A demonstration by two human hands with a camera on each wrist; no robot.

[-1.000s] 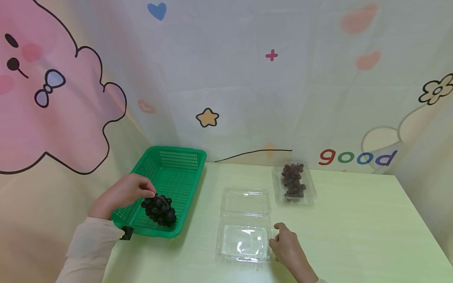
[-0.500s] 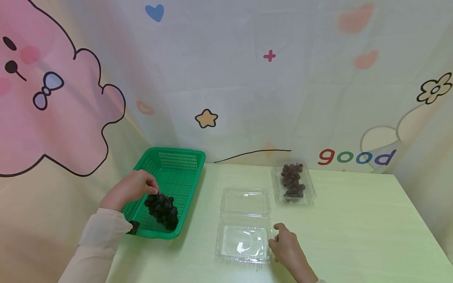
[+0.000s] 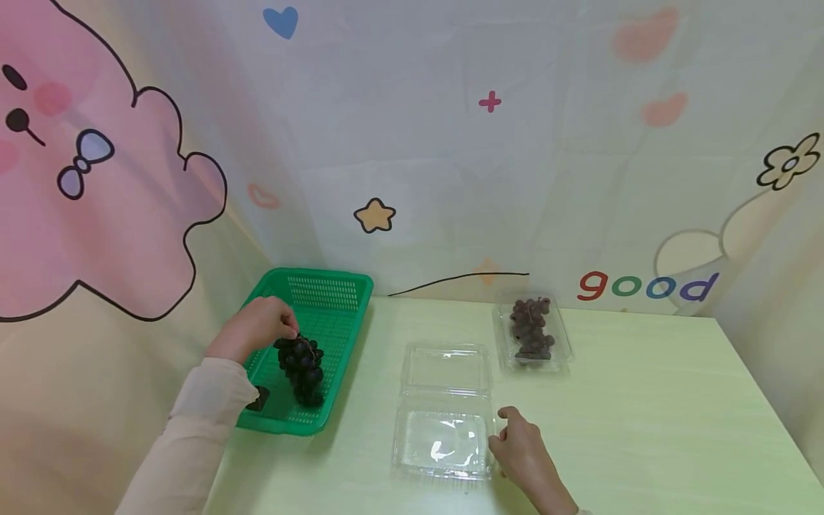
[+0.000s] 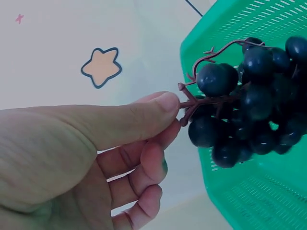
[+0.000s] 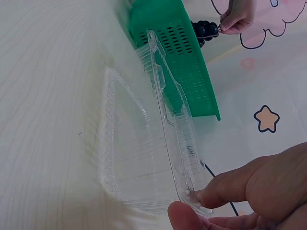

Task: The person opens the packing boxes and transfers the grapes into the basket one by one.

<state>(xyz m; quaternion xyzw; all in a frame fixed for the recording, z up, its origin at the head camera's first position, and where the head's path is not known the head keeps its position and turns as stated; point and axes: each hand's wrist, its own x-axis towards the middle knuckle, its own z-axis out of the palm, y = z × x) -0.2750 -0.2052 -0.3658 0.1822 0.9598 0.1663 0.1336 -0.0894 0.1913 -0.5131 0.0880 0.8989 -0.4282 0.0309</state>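
Hands apart. Left hand [image 3: 256, 330] pinches the stem [image 4: 211, 100] of a black grape bunch [image 3: 302, 372], suspended over the green plastic basket [image 3: 325, 290]. Right hand [image 3: 524, 454] grips an open clear clamshell [image 3: 444, 438] by its edge. Beyond, a closed clamshell [image 3: 505, 343] contains dark grapes [image 3: 531, 327].

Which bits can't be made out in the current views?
Left wrist: far end of the grape bunch, cut off by the right edge.
Right wrist: lower part of that bunch, behind the wall of the green basket.
Head: part of the basket's left rim, behind the left hand and sleeve.
Head: dark object by the cuff, too small to identify.
Right wrist: rest of the right hand, cut off by the right edge.
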